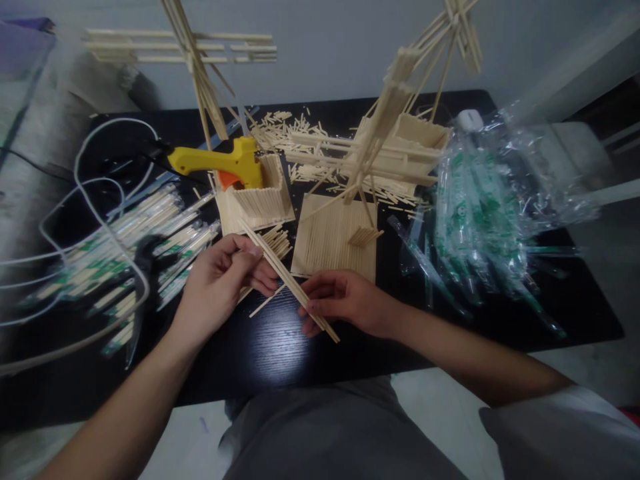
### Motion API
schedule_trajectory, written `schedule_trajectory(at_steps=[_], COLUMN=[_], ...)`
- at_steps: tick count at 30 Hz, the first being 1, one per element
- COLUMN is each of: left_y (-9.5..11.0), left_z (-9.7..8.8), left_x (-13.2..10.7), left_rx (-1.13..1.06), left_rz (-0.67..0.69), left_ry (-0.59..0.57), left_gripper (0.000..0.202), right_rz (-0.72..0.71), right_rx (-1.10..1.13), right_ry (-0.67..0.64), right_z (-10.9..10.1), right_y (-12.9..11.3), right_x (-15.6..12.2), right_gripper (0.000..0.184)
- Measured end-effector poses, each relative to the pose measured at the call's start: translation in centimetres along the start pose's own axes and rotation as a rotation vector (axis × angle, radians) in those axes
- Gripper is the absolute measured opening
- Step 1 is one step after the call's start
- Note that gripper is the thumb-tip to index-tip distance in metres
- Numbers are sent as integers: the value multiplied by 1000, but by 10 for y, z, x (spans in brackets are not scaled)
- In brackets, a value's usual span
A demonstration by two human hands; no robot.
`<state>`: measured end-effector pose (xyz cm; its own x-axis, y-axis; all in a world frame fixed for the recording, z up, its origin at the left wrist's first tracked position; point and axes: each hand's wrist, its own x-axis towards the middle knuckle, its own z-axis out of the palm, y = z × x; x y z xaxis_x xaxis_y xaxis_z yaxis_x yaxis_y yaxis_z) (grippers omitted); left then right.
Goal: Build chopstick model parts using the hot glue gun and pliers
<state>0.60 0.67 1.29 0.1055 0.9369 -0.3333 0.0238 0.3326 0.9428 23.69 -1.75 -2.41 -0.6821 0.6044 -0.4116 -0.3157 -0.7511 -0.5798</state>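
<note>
A few long wooden chopsticks [287,277] slant between my two hands over the table's front part. My left hand [235,267] pinches them near their upper end, and my right hand [345,303] grips them toward the lower end. Just beyond my left hand lies a small pile of chopsticks [277,241], partly hidden by it. A loose stick [267,301] rests on the table between my hands. Past my right hand is a flat panel of sticks [325,233] with a short bundle of sticks [364,236] on it.
A yellow glue gun [215,161] sits in a stick-built box [263,199]. Windmill-like stick models stand left [195,80] and right [373,140]. Cut stick pieces [295,130] litter the back. Wrapped chopsticks [160,220] and a white cable [80,180] lie left, plastic wrappers [475,213] right.
</note>
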Motion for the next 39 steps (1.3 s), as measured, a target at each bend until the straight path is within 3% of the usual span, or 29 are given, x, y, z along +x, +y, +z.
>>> schedule_trajectory(at_steps=[8, 17, 29, 39], left_y=[6, 3, -3, -1], left_z=[5, 6, 8, 12], left_x=[-4, -3, -5, -5], left_rx=[136, 99, -24, 39], left_rz=[13, -3, -126, -106], left_ry=[-160, -141, -169, -184], left_gripper=[36, 41, 43, 45], right_rz=[12, 7, -46, -37], right_rx=[-4, -49, -186, -211], right_ry=[-1, 8, 35, 36], right_z=[-1, 0, -4, -5], right_y=[-1, 2, 5, 5], right_x=[-1, -2, 0, 0], right_gripper=[40, 37, 38, 40])
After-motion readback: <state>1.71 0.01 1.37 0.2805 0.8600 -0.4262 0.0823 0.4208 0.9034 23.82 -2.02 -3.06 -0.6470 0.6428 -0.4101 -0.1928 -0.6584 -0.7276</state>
